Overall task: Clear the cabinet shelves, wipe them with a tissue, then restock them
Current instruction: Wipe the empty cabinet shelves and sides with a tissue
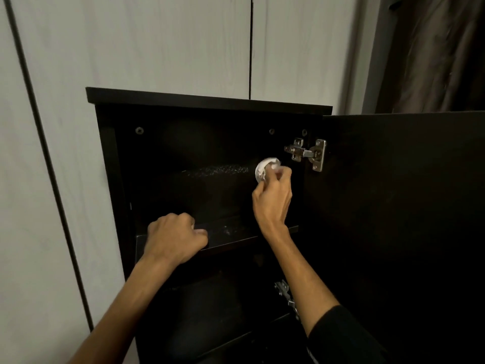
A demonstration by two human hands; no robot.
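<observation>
From the head camera, the right hand [273, 198] reaches deep into the upper compartment of the dark cabinet [210, 102], fingers curled tight around a crumpled white tissue [265, 168] that bulges out beyond the fingertips at the back right corner of the shelf [231, 229]. Just right of that grip sits the upper metal hinge [307, 153] of the open door [399, 206]. Left of and nearer than it, the left hand [174, 239] curls over the shelf's front edge, gripping it. A grey dusty streak [217, 169] lies left of the tissue.

tissue [265, 169]: white, crumpled | cabinet [210, 103]: black, open, shelf [231, 232] bare
</observation>
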